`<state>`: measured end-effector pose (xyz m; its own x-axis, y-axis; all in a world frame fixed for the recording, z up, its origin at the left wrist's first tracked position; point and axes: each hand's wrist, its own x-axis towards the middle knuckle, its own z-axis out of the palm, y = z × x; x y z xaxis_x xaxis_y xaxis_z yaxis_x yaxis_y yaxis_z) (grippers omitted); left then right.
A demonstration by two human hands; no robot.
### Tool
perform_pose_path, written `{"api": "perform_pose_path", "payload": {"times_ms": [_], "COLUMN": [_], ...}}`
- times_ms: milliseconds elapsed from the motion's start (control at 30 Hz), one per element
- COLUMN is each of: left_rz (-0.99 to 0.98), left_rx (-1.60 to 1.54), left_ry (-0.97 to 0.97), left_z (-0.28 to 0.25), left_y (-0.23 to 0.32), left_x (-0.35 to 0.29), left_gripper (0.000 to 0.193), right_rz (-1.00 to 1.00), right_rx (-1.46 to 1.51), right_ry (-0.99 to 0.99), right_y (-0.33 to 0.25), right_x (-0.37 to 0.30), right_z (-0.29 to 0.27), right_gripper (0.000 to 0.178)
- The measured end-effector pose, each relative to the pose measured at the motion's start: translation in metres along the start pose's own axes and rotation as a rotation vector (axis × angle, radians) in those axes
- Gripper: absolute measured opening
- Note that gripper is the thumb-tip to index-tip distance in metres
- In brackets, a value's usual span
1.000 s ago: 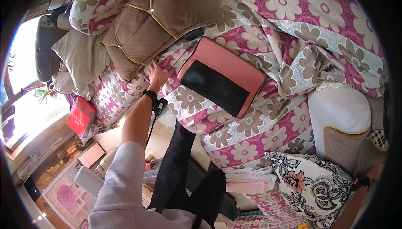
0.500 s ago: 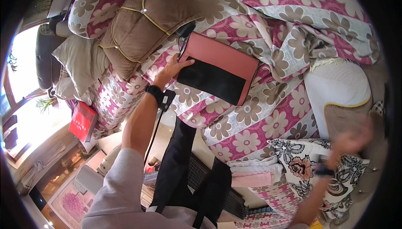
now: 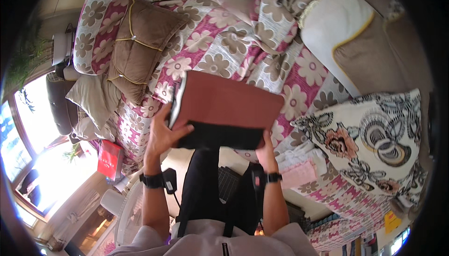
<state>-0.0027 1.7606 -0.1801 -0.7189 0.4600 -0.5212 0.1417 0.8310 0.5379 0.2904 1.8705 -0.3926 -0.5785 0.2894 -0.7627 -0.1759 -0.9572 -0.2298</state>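
Note:
Between my two hands is a flat rectangular case [image 3: 229, 99], dull red above with a black band below; whether it is a folder, a sleeve or a large book I cannot tell. My left hand [image 3: 161, 132] grips its left end, thumb over the black band and fingers at the pale-edged side. At the lower right corner, my right hand [image 3: 265, 153] holds the black part, its fingers partly hidden behind. The case is raised in front of me, over the front edge of the flower-patterned sofa cover [image 3: 215, 64].
A brown cushion [image 3: 135, 45] with yellow piping lies at the far left. To the right are a white-and-brown cushion [image 3: 336, 27] and a black-and-white patterned pillow [image 3: 374, 139]. Folded pink and white cloths [image 3: 299, 172] sit near my right wrist. A red bag [image 3: 110, 159] is at the left.
My right hand has come in from the patterned pillow and taken the case's right corner. The case has risen off the sofa cover toward me. My view has shifted.

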Motion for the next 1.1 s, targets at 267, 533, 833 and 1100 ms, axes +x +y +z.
{"api": "perform_pose_path", "payload": {"times_ms": [267, 533, 833, 1100], "left_rz": [0.458, 0.525, 0.650, 0.082], "left_rx": [-0.001, -0.248, -0.311, 0.567], "left_ry": [-0.725, -1.033, -0.641, 0.413], "left_z": [0.243, 0.556, 0.539, 0.276], "left_y": [0.153, 0.181, 0.091, -0.058], "left_x": [-0.133, -0.245, -0.145, 0.096], "left_gripper": [0.083, 0.098, 0.035, 0.077], "right_rz": [-0.414, -0.099, -0.620, -0.889], "right_rx": [0.128, -1.611, -0.463, -0.965], "right_ry": [0.605, 1.539, 1.215, 1.222], "right_y": [-0.110, -0.157, -0.188, -0.114], "right_x": [-0.333, -0.463, -0.264, -0.204], "right_z": [-0.181, -0.489, -0.409, -0.262], "right_gripper": [0.065, 0.094, 0.070, 0.028]}}
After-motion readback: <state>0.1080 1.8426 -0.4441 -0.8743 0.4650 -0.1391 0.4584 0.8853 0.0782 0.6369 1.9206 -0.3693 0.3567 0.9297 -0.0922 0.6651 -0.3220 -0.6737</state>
